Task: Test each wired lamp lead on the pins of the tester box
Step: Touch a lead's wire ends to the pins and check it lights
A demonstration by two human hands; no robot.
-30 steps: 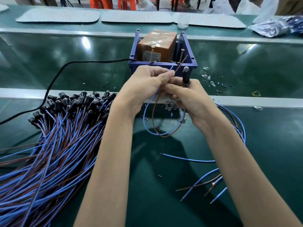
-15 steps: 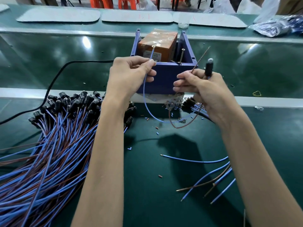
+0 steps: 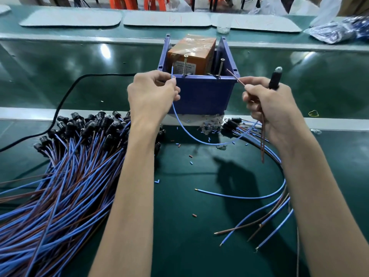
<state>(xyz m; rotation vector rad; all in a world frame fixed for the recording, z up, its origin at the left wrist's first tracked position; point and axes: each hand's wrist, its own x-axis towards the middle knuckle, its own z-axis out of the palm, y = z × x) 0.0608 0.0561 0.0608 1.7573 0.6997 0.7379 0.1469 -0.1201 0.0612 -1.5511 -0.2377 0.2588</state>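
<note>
"As the tester box [image 3: 199, 96] stands at upper centre, what is its condition?"

"Blue open bin, orange taped block [image 3: 191, 50] inside, two screw pins upright at its front wall."

"Changes noted?"

"Half a second ago the blue wire [image 3: 191, 134] tip met the left pin [image 3: 185, 65]. It now stands just left of it, apart. The brown wire [image 3: 233, 75] tip has come nearer the right pin [image 3: 220, 66]."

"Grips?"

"Left hand [image 3: 149, 94] pinches the blue wire between thumb and forefinger. Right hand [image 3: 269, 108] pinches the brown wire, its curled fingers holding the black lamp [image 3: 275, 78] upright."
</note>
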